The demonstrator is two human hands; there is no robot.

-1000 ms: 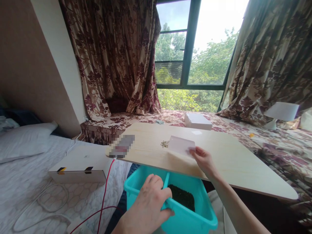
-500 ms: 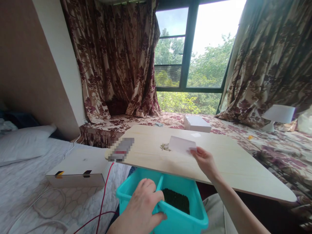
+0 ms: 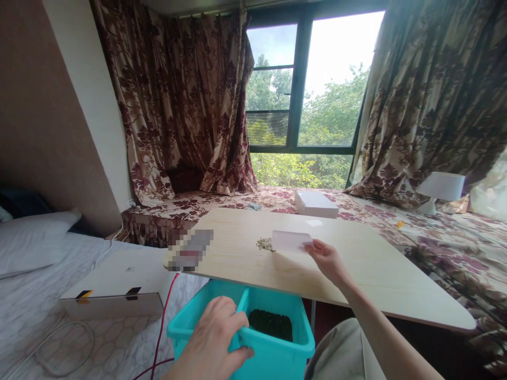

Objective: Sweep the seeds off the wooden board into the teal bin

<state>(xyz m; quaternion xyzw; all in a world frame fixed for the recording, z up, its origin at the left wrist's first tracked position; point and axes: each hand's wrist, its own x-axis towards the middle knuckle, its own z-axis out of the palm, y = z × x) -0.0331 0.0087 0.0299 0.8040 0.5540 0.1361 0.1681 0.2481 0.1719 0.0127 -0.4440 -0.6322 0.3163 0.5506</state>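
Observation:
My left hand (image 3: 222, 330) grips the near rim of a turquoise two-compartment bin (image 3: 291, 350) by its divider, below the table's front edge. Dark, crumbly material (image 3: 271, 324) lies in the right compartment; my hand partly covers the left one. Over the pale wooden tabletop (image 3: 233, 264), my right hand (image 3: 322, 256) pinches the right end of a white card (image 3: 291, 241). The card's left edge is beside a small scatter of greenish-brown bits (image 3: 264, 244) on the table. Whether it touches them I cannot tell.
A blurred-out flat object (image 3: 192, 250) lies at the table's left end, with a red cable (image 3: 168, 309) hanging below. Left on the bed is a white carton (image 3: 119, 285). Behind the table sit a white box (image 3: 316, 203) and a lamp (image 3: 441, 186). A small white piece (image 3: 314, 222) lies on the tabletop.
The bin and my left hand have shifted left and slightly away from the table. The card stays beside the scattered bits, at a slightly different tilt. The whole view has shifted a little.

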